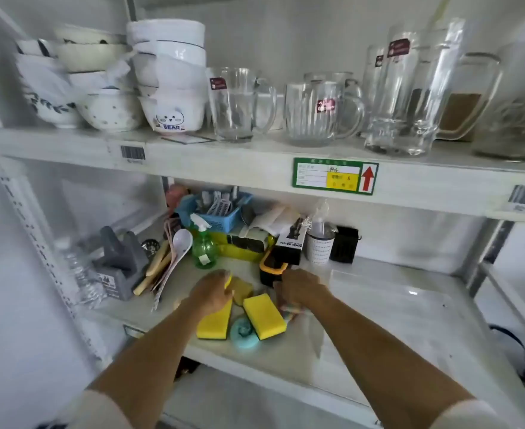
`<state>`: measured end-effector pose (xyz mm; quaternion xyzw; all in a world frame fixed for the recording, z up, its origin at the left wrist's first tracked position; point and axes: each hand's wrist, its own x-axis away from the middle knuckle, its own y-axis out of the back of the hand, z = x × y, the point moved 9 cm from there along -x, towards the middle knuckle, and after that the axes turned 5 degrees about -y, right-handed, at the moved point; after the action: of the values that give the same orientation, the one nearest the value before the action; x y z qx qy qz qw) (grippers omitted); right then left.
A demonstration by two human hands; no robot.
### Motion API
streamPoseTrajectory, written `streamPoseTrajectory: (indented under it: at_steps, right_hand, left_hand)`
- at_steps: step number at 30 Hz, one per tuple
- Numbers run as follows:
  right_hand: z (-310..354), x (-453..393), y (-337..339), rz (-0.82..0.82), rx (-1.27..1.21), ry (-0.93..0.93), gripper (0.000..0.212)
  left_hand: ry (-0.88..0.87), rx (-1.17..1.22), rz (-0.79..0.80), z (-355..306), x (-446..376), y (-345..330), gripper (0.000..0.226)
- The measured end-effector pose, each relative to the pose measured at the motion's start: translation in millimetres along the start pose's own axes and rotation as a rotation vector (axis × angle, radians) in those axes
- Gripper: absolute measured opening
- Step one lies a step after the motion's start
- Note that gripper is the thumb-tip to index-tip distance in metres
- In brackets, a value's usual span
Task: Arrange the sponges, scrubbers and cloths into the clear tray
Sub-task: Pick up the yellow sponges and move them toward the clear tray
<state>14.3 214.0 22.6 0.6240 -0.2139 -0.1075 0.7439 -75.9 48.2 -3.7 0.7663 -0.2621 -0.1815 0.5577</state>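
Note:
On the lower shelf lie two yellow sponges, one (264,315) in the middle and one (214,325) partly under my left wrist. A teal round scrubber (244,332) sits between them at the front. My left hand (213,291) is closed over a yellow sponge piece (242,289) behind them. My right hand (299,289) grips a pale striped cloth (290,312) just right of the middle sponge. The clear tray (415,305) lies on the shelf to the right, with nothing visible in it.
Behind the hands stand a green spray bottle (204,246), a black and orange tool (273,269), a blue basket (217,212), a white cup (320,246) and spoons (174,258). A grey holder (118,264) is at the left. Bowls and glass mugs fill the upper shelf (255,159).

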Motion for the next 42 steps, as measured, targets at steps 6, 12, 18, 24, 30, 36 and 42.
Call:
streamPoseTrajectory:
  at_steps: [6,12,18,24,30,36,42]
  right_hand:
    - [11.5,-23.9,-30.4,0.07,0.012,0.0,0.036]
    - [25.7,-43.0,-56.2,0.064,0.084,-0.007,0.045]
    - [30.6,-56.7,-78.6,0.107,0.049,-0.049,0.057]
    - [33.0,-60.1,-91.3,0.119,0.004,-0.064,0.07]
    - [31.9,-59.2,-89.4,0.104,-0.065,-0.097,0.075]
    - [31.6,-51.8,-78.3,0.07,-0.104,-0.122,0.082]
    - [25.7,-44.6,-59.8,0.038,-0.276,-0.151,0.079]
  left_hand:
    - [0.161,-0.048,0.084,46.1,-4.9,-29.9,0.056]
    - [0.193,-0.151,0.07,61.8,-10.4,-49.7,0.046]
    - [0.195,-0.2,0.078,61.4,-19.7,-65.9,0.044]
    - [0.252,-0.153,0.11,66.5,-20.7,-75.9,0.058]
    - [0.342,-0.013,0.095,75.8,-17.1,-73.5,0.093]
    - [0.364,0.06,0.083,79.2,-11.0,-70.9,0.09]
    - [0.324,0.081,-0.032,64.1,-9.1,-41.1,0.066]
